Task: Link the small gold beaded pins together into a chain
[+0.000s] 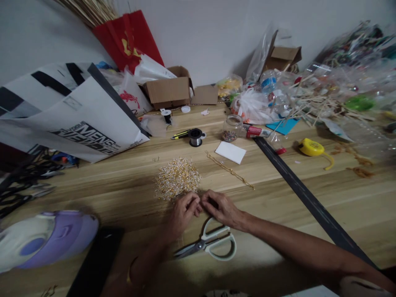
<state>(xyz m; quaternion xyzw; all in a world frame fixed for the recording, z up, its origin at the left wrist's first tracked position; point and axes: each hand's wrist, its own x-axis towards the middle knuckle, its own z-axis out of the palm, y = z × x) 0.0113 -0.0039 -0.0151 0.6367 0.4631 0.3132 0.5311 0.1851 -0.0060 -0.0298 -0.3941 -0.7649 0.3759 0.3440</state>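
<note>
My left hand (185,210) and my right hand (223,208) meet at the near edge of a pile of small gold and clear beads (177,177). Both have their fingers pinched together, fingertips almost touching. Whatever sits between the fingers is too small to make out. Just below my right hand lie white-handled scissors (206,244), blades pointing left. A thin gold chain (230,170) stretches across the wood beyond my right hand. Past the beads stands a spool of silvery wire (195,138).
A large white paper bag (83,119) stands at left, above black-handled tools (21,194) and a purple-and-white object (58,239). Farther back are a cardboard box (168,91) and a bead jar (232,128). A yellow tape measure (311,147) and cluttered plastic lie right of a dark strip (297,181).
</note>
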